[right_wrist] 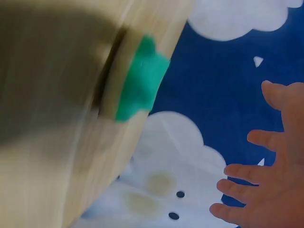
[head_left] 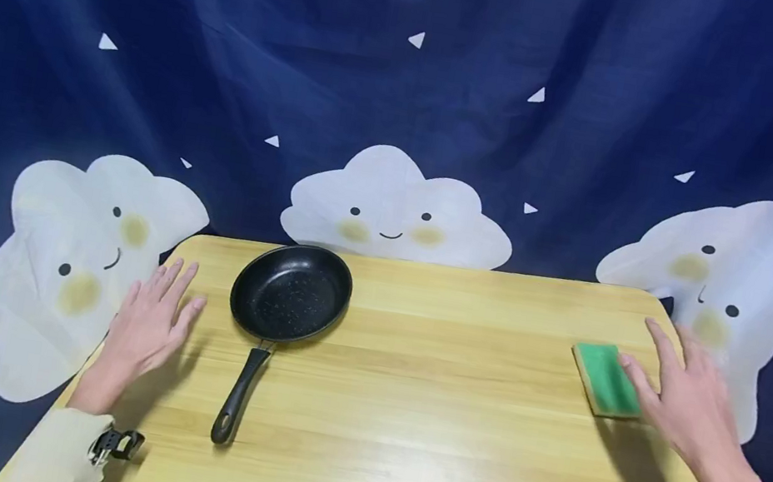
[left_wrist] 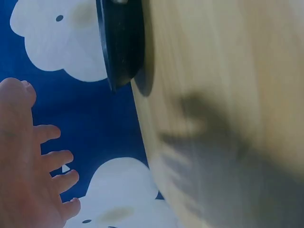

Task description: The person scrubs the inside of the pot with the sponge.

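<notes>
A black frying pan (head_left: 292,293) lies at the back left of the table, its handle (head_left: 241,395) pointing toward the front. My left hand (head_left: 149,321) hovers left of the pan with fingers spread, holding nothing. In the left wrist view the pan (left_wrist: 122,45) shows side-on, apart from the left hand (left_wrist: 28,161). On the right lies a sponge (head_left: 609,382) with a green top and a tan underside. My right hand (head_left: 695,399) is over the table just right of it, thumb overlapping its edge in the head view. The right wrist view shows a gap between sponge (right_wrist: 140,80) and right hand (right_wrist: 266,175).
The light wooden table (head_left: 440,384) has rounded back corners and a bright glare near the front. Behind it hangs a dark blue curtain (head_left: 351,84) printed with smiling white clouds and small triangles. A dark strap (head_left: 117,444) circles the left wrist.
</notes>
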A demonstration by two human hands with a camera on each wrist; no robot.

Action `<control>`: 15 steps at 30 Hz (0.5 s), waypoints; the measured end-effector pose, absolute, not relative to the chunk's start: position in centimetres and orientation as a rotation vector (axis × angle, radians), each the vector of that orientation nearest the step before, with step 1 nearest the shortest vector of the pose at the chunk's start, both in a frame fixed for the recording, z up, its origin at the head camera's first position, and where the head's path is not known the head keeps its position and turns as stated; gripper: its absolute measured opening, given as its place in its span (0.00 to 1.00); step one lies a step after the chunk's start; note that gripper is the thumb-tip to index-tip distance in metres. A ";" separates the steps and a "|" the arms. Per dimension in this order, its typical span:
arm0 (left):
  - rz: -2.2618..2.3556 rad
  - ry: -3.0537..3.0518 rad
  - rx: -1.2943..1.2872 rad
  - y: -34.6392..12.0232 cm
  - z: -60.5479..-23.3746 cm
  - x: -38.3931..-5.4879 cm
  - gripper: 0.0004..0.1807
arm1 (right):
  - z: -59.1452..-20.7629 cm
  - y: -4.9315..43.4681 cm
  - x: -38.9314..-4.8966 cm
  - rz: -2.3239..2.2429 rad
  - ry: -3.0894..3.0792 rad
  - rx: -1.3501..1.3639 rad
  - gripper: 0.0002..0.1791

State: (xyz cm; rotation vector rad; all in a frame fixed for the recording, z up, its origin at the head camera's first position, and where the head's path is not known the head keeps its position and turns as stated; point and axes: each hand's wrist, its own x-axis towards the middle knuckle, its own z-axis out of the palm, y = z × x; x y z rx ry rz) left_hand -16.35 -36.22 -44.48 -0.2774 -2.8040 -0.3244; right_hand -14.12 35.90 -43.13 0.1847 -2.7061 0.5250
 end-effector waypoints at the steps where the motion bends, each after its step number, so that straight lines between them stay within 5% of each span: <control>1: -0.337 -2.798 -0.275 -36.1 -44.6 -16.1 0.34 | -43.2 35.4 -14.0 0.539 -2.692 0.187 0.37; 15: -0.680 -2.771 -0.166 -33.9 -46.2 -12.9 0.32 | -44.5 29.0 -12.9 0.862 -2.598 0.225 0.35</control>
